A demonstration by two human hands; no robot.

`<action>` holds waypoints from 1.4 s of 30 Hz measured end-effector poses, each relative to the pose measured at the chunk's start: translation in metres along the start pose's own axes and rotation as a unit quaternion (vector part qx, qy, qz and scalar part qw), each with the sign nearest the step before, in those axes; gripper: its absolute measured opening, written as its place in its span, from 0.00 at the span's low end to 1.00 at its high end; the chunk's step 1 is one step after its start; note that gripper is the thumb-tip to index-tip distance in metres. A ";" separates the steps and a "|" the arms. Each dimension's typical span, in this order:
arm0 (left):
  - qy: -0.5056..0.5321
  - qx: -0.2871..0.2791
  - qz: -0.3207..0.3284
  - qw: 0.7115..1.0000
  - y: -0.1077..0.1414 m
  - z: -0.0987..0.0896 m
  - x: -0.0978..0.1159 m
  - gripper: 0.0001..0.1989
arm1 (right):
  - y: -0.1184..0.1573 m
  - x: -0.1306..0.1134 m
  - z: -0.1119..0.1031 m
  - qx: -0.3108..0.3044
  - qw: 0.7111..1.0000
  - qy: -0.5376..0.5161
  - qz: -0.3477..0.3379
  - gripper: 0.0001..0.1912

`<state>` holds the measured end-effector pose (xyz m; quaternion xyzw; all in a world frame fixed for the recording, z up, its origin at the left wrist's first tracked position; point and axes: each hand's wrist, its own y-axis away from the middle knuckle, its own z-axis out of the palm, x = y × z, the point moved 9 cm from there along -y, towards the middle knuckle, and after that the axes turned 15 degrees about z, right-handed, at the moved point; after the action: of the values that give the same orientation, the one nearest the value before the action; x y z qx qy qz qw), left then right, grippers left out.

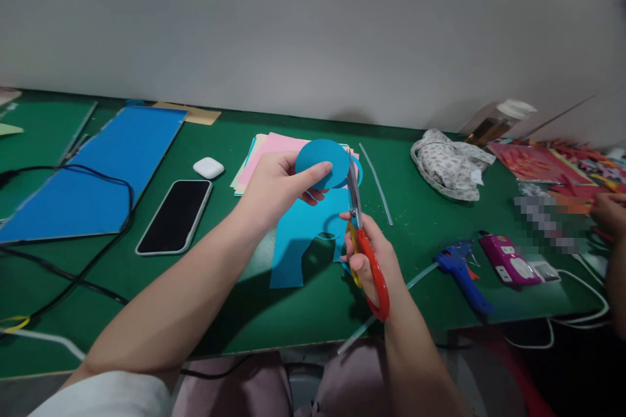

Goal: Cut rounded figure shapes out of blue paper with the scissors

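Note:
My left hand [288, 186] pinches a round piece of blue paper [320, 158], thumb on top and fingers beneath. My right hand [374, 251] holds scissors with red and yellow handles [375, 277]; their blades point up along the disc's right edge, where a thin curved blue strip shows. Below the hands, a cut sheet of blue paper [288, 247] lies on the green table. Behind the disc is a stack of coloured paper [278, 143], pink on top and partly covered by my left hand.
A phone [175, 217], white case [208, 168], blue board [107, 169] and black cables lie left. On the right are a cloth pouch [447, 163], blue glue gun [462, 273], purple box [510, 259], bottle [499, 122] and another person's hand [611, 215]. Clear glue sticks lie nearby.

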<state>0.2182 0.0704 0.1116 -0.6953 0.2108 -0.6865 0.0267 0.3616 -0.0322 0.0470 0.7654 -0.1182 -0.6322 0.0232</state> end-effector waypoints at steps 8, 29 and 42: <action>-0.021 0.003 0.004 1.000 -0.002 -0.003 0.002 0.16 | 0.001 -0.001 -0.002 -0.005 1.000 0.004 -0.007 0.45; 0.207 -0.066 -0.128 0.968 0.002 0.040 -0.055 0.10 | -0.017 0.019 -0.055 0.227 0.974 0.003 -0.022 0.29; 0.073 -0.162 -0.029 0.984 0.005 0.054 -0.033 0.20 | -0.014 0.008 -0.043 0.089 0.956 -0.279 -0.027 0.15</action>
<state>0.2699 0.0628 0.0755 -0.6446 0.3010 -0.6922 -0.1216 0.4068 -0.0255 0.0453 0.5606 -0.1553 -0.8077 -0.0962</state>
